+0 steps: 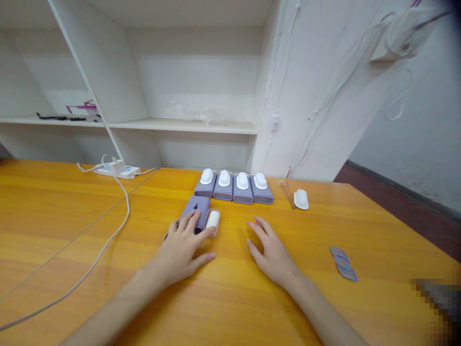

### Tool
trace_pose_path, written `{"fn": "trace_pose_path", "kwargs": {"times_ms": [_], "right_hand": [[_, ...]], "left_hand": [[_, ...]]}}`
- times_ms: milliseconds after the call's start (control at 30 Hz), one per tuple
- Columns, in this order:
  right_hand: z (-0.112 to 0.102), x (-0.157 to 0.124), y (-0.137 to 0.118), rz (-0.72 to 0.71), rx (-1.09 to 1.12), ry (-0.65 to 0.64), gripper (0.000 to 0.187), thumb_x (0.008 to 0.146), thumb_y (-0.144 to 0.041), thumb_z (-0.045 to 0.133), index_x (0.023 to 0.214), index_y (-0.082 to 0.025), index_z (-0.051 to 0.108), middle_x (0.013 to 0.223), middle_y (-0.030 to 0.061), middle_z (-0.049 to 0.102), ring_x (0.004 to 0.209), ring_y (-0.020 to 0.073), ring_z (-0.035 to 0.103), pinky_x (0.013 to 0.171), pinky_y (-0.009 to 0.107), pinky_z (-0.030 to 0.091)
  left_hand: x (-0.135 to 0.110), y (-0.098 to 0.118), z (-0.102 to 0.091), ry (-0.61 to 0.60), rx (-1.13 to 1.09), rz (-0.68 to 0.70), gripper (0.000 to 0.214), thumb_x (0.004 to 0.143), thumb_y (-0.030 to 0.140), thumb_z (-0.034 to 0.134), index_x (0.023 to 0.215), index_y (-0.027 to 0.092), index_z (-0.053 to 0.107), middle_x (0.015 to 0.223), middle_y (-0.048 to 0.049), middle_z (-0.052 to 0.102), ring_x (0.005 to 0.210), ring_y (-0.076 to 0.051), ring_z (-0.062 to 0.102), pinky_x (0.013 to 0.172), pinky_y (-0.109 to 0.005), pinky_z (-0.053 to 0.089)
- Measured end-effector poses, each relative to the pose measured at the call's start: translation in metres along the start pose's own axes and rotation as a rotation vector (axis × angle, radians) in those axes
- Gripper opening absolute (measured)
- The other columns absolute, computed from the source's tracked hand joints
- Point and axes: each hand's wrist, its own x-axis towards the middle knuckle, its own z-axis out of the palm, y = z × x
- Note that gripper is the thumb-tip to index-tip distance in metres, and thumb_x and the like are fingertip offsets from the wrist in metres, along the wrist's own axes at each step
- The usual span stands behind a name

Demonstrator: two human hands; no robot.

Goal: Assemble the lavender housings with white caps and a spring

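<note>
- The purple block (196, 207) lies on the table (108, 298) at 12 o'clock from the left hand (185, 245), partly under its fingers. Its long axis runs from 7 to 1 o'clock.
- A white cap (212, 220) touches the block's 3 o'clock side, under the left index fingertip.
- The left hand is nearer. Its fingers are spread loosely over the block, not closed round it, and the thumb is off it on the wood.
- The right hand (272, 252) rests palm-down, open and empty, at 3 o'clock from the block, apart from it.
- A row of four capped blocks (233, 188) stands just beyond, at 12 to 1 o'clock.
</note>
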Motion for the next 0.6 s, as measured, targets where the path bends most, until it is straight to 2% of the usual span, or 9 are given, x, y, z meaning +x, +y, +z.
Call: {"fn": "trace_pose_path", "kwargs": {"times_ms": [100,200,333,467,600], "right_hand": [[-0.007,0.0,-0.006,-0.092,0.033,0.041,0.051,0.084,-0.022,0.048,0.133,-0.021,0.038,0.143,0.008,0.028,0.131,0.0231,0.027,0.109,0.041,0.026],[-0.011,0.0,-0.009,-0.192,0.048,0.03,0.05,0.081,-0.02,0.05,0.13,-0.02,0.041,0.144,0.008,0.028,0.132,0.025,0.024,0.11,0.045,0.021],[-0.008,0.001,-0.003,-0.161,0.065,0.085,0.048,0.076,-0.015,0.05,0.124,-0.018,0.045,0.139,0.0106,0.034,0.128,0.026,0.03,0.109,0.048,0.023],[-0.004,0.0,0.002,-0.105,0.049,0.121,0.054,0.073,-0.011,0.049,0.127,-0.018,0.043,0.139,0.0106,0.03,0.127,0.0259,0.032,0.106,0.044,0.029],[0.0,0.001,0.003,-0.076,-0.028,0.154,0.05,0.077,-0.015,0.05,0.127,-0.019,0.045,0.14,0.0113,0.028,0.126,0.0275,0.033,0.104,0.045,0.03]], "left_hand": [[0.015,0.029,-0.003,-0.011,-0.068,0.144,0.047,0.08,0.056,0.045,0.124,0.039,0.045,0.145,-0.0082,0.027,0.129,-0.035,0.028,0.093,-0.054,0.032],[0.037,0.052,-0.002,0.002,-0.11,0.271,0.042,0.084,0.047,0.044,0.123,0.033,0.045,0.143,-0.0079,0.031,0.129,-0.031,0.029,0.096,-0.05,0.031],[0.066,0.069,0.005,0.049,-0.149,0.38,0.036,0.084,0.033,0.045,0.119,0.024,0.046,0.137,-0.0091,0.04,0.128,-0.027,0.032,0.098,-0.045,0.032],[0.072,0.068,0.01,0.101,-0.155,0.382,0.046,0.082,0.031,0.048,0.126,0.019,0.039,0.132,-0.0116,0.044,0.126,-0.025,0.035,0.105,-0.044,0.026],[0.063,0.044,0.011,0.131,-0.102,0.311,0.041,0.083,0.032,0.046,0.122,0.019,0.044,0.129,-0.0125,0.046,0.124,-0.027,0.037,0.107,-0.048,0.022]]}}
